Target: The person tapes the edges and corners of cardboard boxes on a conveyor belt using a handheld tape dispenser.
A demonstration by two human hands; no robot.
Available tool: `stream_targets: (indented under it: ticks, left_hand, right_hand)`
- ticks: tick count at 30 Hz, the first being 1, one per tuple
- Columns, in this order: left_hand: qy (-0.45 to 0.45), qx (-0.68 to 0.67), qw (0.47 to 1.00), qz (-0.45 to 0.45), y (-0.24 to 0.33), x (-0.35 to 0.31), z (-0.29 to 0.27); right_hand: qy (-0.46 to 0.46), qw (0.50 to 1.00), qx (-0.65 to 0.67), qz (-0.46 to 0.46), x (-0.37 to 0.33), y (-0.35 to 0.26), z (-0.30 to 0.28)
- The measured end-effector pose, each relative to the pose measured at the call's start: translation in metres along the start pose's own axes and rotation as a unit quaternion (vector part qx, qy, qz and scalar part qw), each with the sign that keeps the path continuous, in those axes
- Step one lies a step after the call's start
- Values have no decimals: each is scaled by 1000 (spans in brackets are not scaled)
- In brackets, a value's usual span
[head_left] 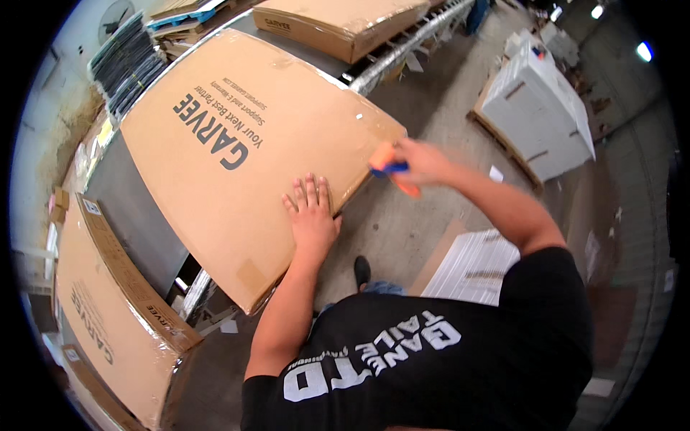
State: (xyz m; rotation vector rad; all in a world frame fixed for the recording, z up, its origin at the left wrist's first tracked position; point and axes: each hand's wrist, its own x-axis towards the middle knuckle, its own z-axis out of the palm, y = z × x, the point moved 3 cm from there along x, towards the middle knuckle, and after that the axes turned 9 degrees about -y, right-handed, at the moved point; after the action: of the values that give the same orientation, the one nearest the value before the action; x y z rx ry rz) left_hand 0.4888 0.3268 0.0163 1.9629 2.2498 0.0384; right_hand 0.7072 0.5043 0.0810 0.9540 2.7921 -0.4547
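Note:
A large flat cardboard box (302, 122) lies on a dark conveyor surface (133, 197) before me, dark print on its top. My left hand (313, 215) rests flat on the box near its close edge, fingers spread. At the box's right-hand corner, my right hand (424, 161) is closed round an orange and blue tape dispenser (392, 169), both smeared by motion. The dispenser is right by the box edge; whether it touches the cardboard I cannot tell. Clear tape shines along the box's edges.
Another flat box (345, 25) sits further along the line, and a taped one (115, 309) is at the left. White wrapped goods (535, 115) stand on a pallet at the right. White slatted packs (471, 269) lie by my right side. Dark sheets (128, 65) are stacked at far left.

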Motion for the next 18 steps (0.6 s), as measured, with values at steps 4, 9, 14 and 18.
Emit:
stream_targets:
  ticks: [4, 9, 14, 18]
  left_hand:
    - [6, -15, 1000, 9, 9, -1, -3]
    - [12, -1, 1000, -4, 10, 0, 5]
    - [-20, -19, 1000, -3, -19, -16, 3]
    - [-48, -14, 998, -47, -66, -82, -12]
  right_hand:
    - [-86, 995, 37, 35, -52, 15, 47]
    - [-88, 989, -56, 103, 15, 5, 94]
    - [-192, 937, -288, 51, 10, -43, 95]
    - [-291, 950, -84, 75, -12, -44, 124]
